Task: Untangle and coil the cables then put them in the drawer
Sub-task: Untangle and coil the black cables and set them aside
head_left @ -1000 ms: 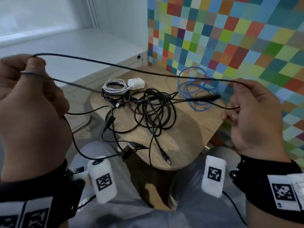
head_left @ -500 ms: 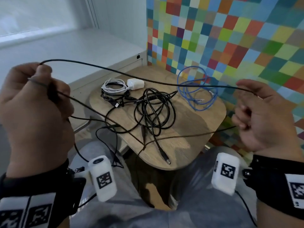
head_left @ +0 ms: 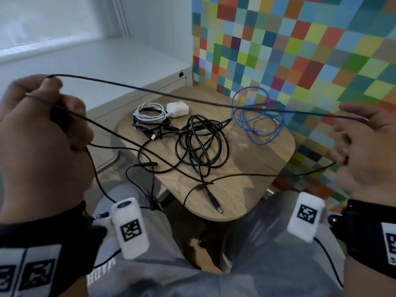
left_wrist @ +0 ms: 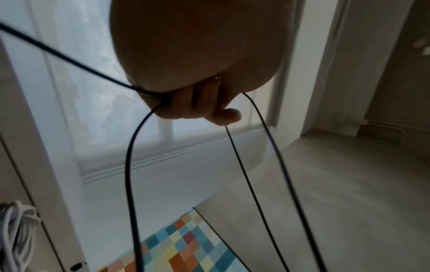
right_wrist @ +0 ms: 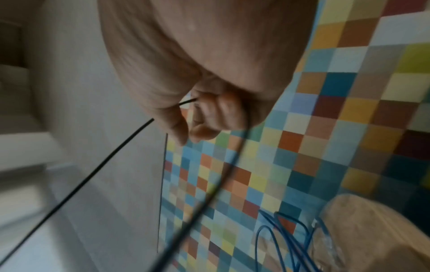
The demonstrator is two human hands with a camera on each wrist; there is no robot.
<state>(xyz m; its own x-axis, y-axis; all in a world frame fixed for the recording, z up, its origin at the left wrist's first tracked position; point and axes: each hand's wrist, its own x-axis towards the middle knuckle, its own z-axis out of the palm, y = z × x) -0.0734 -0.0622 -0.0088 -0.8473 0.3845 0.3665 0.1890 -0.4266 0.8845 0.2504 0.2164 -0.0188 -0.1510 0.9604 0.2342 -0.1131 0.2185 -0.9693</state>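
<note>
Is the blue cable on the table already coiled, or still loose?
Loosely looped, not a tidy coil. The blue cable lies in uneven, spread loops by itself on the table, apart from the black tangle.

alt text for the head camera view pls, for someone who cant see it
Two raised hands stretch a thin black cable between them, the left hand gripping it, the right hand pinching it, above a small wooden table. On the table lie a tangled black cable pile, a coiled white cable beside a white charger, and a blue cable, before a multicoloured checked wall.
</note>
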